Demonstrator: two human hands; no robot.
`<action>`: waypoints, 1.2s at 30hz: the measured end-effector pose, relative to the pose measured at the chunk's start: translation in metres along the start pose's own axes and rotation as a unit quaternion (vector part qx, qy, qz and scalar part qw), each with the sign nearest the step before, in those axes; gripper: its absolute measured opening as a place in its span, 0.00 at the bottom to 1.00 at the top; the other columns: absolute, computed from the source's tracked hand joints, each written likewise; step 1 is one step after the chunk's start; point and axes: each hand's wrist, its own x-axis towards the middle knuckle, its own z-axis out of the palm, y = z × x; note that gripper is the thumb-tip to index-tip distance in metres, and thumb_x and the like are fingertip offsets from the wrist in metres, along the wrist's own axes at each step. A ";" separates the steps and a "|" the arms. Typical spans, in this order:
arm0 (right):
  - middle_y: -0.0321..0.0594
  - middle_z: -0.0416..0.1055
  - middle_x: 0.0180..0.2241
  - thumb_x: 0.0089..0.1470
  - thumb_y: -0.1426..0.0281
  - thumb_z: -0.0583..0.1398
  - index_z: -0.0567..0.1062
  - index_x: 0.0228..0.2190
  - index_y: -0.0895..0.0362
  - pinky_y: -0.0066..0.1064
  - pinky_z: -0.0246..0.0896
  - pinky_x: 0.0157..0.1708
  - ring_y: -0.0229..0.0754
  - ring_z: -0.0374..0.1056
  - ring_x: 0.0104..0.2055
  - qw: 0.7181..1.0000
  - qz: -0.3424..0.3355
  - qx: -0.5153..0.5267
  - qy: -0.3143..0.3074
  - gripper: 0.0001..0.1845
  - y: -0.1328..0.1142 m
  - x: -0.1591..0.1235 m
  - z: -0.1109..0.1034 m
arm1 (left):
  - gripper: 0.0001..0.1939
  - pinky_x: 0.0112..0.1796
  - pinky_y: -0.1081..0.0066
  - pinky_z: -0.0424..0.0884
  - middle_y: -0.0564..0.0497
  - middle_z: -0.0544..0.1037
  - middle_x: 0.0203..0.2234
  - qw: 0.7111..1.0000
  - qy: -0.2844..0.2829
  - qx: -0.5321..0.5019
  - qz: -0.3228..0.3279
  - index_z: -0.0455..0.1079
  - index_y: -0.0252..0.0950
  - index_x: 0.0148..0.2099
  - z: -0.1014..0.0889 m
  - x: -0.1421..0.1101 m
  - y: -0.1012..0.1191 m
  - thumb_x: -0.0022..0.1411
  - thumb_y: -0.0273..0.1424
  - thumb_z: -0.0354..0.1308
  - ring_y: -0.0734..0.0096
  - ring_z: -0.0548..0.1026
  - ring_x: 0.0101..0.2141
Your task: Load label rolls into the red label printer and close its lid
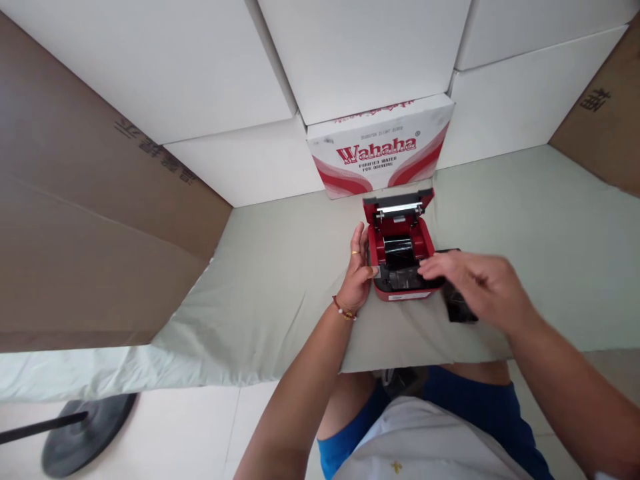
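Observation:
A red and black label printer (pixel 429 235) stands on the cloth with its lid (pixel 399 200) raised. Inside lies a roll of glossy black film (pixel 399 248), and a loose strip of film (pixel 406 278) reaches over the printer's front. My left hand (pixel 357 273) holds the printer's left side, thumb on the front corner and fingers along the outer wall. At the front right, the fingers of my right hand (pixel 480 283) are close together, their tips at the strip's right edge; its thumb is hidden. Beneath that hand lies a dark, flat item (pixel 460 307), partly covered.
A Wahaha water carton (pixel 383 150) stands right behind the printer, against large white boxes (pixel 360 53). Brown cardboard (pixel 100 200) rises at the left, with more cardboard (pixel 600 113) at the right. Pale green cloth (pixel 280 293) covers the table. A black round stand base (pixel 90 433) is on the floor.

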 end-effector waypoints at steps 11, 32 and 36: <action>0.57 0.85 0.44 0.57 0.74 0.64 0.86 0.44 0.56 0.44 0.72 0.42 0.61 0.81 0.47 0.849 0.107 -0.439 -0.275 0.15 -0.013 0.115 0.042 | 0.48 0.74 0.49 0.54 0.50 0.61 0.75 1.000 0.021 0.003 -0.005 0.57 0.54 0.74 -0.003 0.003 -0.003 0.54 0.44 0.68 0.50 0.55 0.77; 0.47 0.84 0.43 0.64 0.60 0.61 0.79 0.51 0.53 0.43 0.73 0.37 0.55 0.80 0.41 0.930 0.103 -0.301 -0.186 0.17 -0.038 0.072 0.011 | 0.37 0.71 0.50 0.58 0.46 0.72 0.66 0.993 0.091 -0.067 -0.020 0.66 0.46 0.66 -0.001 0.011 -0.001 0.56 0.41 0.70 0.51 0.66 0.70; 0.39 0.84 0.41 0.58 0.37 0.62 0.82 0.49 0.46 0.39 0.75 0.34 0.50 0.79 0.36 0.984 0.130 -0.104 -0.065 0.31 -0.020 0.035 -0.058 | 0.34 0.71 0.52 0.57 0.46 0.72 0.66 0.991 0.097 -0.084 -0.027 0.68 0.45 0.63 -0.001 0.013 -0.001 0.55 0.39 0.71 0.53 0.65 0.71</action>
